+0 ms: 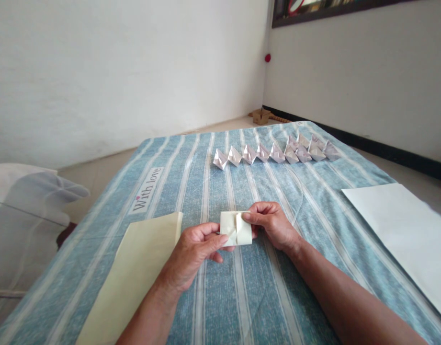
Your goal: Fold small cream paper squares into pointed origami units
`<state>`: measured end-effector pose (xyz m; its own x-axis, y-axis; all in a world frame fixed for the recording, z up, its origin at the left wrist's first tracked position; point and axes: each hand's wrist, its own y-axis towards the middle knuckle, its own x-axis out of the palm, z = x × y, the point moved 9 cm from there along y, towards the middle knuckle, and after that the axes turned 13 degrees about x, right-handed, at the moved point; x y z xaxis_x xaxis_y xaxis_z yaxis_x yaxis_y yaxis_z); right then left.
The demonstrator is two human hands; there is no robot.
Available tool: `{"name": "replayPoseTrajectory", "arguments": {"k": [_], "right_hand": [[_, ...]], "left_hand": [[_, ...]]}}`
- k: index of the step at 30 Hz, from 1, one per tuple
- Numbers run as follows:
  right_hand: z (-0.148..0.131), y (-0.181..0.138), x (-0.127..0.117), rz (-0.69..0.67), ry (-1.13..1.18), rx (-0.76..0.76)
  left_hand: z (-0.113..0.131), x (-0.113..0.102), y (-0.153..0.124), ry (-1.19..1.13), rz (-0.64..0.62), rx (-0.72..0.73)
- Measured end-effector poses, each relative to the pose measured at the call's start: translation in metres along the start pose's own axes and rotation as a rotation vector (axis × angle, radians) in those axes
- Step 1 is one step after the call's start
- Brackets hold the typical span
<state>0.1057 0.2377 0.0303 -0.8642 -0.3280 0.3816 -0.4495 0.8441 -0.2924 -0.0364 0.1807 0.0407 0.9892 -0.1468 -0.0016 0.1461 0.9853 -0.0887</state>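
Note:
A small square of folded cream paper [229, 228] is held between my two hands above the striped cloth. My left hand [198, 247] pinches its lower left side, thumb on top and fingers underneath. At the upper right, my right hand [272, 223] grips the paper, its thumb pressing on a folded flap near the top edge. The flap forms a vertical crease down the right part of the square. Fingers behind the paper are partly hidden.
Several folded paper boats [263, 153] stand in rows at the far side of the blue striped cloth [184, 191]. A pale yellow sheet [134, 268] lies at left, partly under my left forearm. White paper [403, 235] lies at right. A small cardboard box [261, 116] sits beyond.

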Motion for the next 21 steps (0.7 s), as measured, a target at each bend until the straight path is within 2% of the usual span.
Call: {"name": "replayPoseTrajectory", "arguments": {"k": [8, 21], "right_hand": [[0.001, 0.001, 0.001, -0.008, 0.014, 0.011], [0.002, 0.001, 0.002, -0.029, 0.014, 0.039]], "left_hand": [[0.001, 0.007, 0.000, -0.063, -0.044, 0.045], [0.001, 0.012, 0.000, -0.137, -0.013, -0.015]]}}
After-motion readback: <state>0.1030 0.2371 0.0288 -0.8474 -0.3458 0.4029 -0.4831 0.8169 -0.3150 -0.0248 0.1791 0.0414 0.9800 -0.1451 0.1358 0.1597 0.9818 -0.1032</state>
